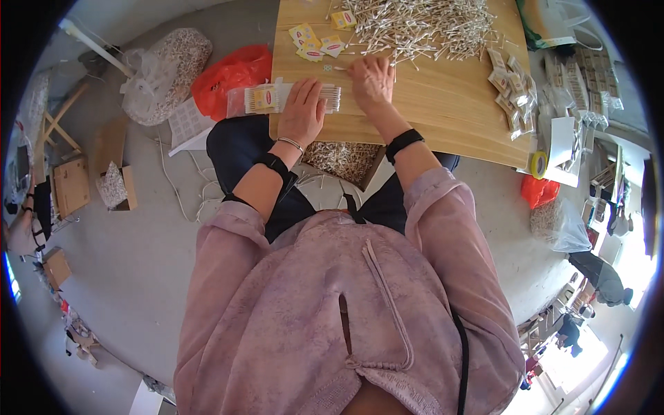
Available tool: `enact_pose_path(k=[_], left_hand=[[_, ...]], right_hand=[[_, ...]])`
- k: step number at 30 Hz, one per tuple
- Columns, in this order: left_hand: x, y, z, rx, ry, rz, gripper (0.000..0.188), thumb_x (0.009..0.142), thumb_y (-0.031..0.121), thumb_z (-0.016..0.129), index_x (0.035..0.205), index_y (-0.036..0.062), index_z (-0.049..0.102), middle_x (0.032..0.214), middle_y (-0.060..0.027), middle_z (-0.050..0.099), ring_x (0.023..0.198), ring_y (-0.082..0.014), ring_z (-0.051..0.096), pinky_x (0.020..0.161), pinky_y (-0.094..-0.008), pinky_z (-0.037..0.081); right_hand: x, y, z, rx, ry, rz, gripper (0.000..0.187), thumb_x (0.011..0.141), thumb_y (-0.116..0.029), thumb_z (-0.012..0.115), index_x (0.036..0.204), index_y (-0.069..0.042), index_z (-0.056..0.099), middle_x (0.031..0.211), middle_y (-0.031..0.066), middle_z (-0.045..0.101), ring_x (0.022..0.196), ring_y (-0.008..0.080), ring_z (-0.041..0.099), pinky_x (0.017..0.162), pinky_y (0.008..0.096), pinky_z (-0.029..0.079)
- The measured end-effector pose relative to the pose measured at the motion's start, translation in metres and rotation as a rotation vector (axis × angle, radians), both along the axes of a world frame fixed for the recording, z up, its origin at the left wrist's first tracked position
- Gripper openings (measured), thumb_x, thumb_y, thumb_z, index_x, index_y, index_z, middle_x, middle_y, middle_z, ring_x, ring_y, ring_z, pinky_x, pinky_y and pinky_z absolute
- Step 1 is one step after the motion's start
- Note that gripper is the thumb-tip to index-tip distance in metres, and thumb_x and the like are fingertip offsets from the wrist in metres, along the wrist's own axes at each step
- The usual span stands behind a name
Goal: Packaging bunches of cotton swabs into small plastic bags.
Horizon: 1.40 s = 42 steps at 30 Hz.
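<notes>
A clear plastic sleeve with a row of cotton swabs (333, 101) and a yellow-and-white card (262, 98) lies along the table's near left edge. My left hand (302, 111) rests flat across the row, fingers stretched out and together, covering its middle. To its right, my right hand (372, 81) is closed low over the tabletop, fingers curled. A single cotton swab (339, 68) sticks out to the left of its fingertips. Just beyond is a large loose heap of cotton swabs (422, 24). Several yellow-and-white cards (311, 45) lie left of the heap.
Filled swab packets (510, 86) lie at the wooden table's (456, 104) right side, with yellow tape (539, 164) by its corner. A box of swabs (344, 160) sits below the near edge. A red bag (232, 77) and a clear swab-filled bag (181, 66) are at left.
</notes>
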<state>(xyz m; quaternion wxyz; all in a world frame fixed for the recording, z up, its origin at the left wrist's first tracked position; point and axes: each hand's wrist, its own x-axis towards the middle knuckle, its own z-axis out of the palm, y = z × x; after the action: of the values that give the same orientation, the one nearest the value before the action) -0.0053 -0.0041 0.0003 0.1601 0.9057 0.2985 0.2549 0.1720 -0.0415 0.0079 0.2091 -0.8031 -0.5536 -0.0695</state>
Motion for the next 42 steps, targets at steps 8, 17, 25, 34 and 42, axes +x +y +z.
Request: enact_pose_path(k=[8, 17, 25, 34, 42], left_hand=[[0.001, -0.003, 0.0, -0.023, -0.005, 0.036, 0.05, 0.086, 0.014, 0.056, 0.131, -0.0011, 0.039, 0.134, -0.0178, 0.041, 0.128, -0.032, 0.036, 0.105, -0.0396, 0.034], [-0.003, -0.002, -0.001, -0.093, -0.091, 0.054, 0.053, 0.088, 0.008, 0.05, 0.136, -0.0005, 0.03, 0.135, -0.0207, 0.039, 0.128, -0.0344, 0.036, 0.106, -0.0408, 0.033], [-0.004, -0.003, 0.003, -0.288, -0.203, 0.135, 0.053, 0.087, 0.001, 0.046, 0.137, -0.0004, 0.027, 0.128, -0.0233, 0.043, 0.119, -0.0387, 0.043, 0.099, -0.0424, 0.038], [-0.003, 0.0, -0.006, -0.265, -0.199, 0.117, 0.055, 0.084, -0.001, 0.047, 0.136, -0.0014, 0.029, 0.125, -0.0245, 0.044, 0.116, -0.0396, 0.044, 0.097, -0.0435, 0.039], [-0.002, 0.001, -0.006, -0.185, -0.218, 0.09, 0.055, 0.083, -0.001, 0.048, 0.135, -0.003, 0.03, 0.128, -0.0246, 0.043, 0.119, -0.0398, 0.042, 0.102, -0.0444, 0.035]], right_hand=[[-0.029, 0.003, 0.004, 0.023, 0.195, 0.193, 0.014, 0.08, -0.02, 0.058, 0.091, -0.019, 0.067, 0.098, 0.0014, 0.061, 0.102, 0.025, 0.049, 0.085, 0.0401, 0.036], [-0.013, -0.008, 0.01, -0.029, 0.361, 0.18, 0.02, 0.077, -0.014, 0.062, 0.096, -0.019, 0.069, 0.097, -0.0009, 0.06, 0.099, 0.0249, 0.051, 0.083, 0.0396, 0.04], [-0.032, -0.012, 0.004, 0.037, 0.304, 0.224, 0.016, 0.078, -0.015, 0.063, 0.092, -0.017, 0.069, 0.095, 0.0019, 0.06, 0.1, 0.0244, 0.051, 0.082, 0.0379, 0.041], [-0.031, 0.003, 0.011, -0.084, 0.34, 0.175, 0.01, 0.079, -0.018, 0.061, 0.086, -0.013, 0.066, 0.094, 0.0052, 0.06, 0.099, 0.0272, 0.051, 0.083, 0.0398, 0.041], [-0.035, 0.004, 0.009, -0.083, 0.287, 0.152, 0.011, 0.08, -0.018, 0.059, 0.087, -0.014, 0.067, 0.093, 0.0058, 0.059, 0.098, 0.0276, 0.05, 0.082, 0.0399, 0.041]])
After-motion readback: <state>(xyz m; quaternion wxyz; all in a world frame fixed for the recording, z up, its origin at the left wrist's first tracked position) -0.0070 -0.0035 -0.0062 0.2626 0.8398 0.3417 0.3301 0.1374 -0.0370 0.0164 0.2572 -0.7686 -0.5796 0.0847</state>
